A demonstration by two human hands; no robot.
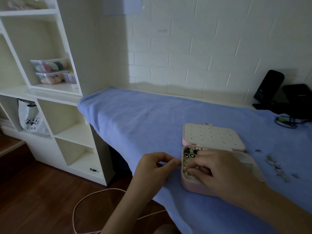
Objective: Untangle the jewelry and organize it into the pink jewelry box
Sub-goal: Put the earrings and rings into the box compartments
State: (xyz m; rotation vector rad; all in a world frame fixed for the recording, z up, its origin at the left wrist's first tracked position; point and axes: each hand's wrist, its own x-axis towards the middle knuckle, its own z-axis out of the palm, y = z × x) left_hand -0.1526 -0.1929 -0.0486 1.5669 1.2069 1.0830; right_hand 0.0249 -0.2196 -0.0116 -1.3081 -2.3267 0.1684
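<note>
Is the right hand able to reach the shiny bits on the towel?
Probably yes: the right hand is at the pink jewelry box, and the loose jewelry lies just right of it on the towel, with nothing blocking.

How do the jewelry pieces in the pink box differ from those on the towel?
The boxed pieces sit packed in the pink jewelry box; the loose pieces lie spread on the blue towel, right of it. The boxed pieces include dark round ones; the loose pieces look silvery. The right hand reaches over the boxed pieces, not the loose pieces. Both are small.
</note>
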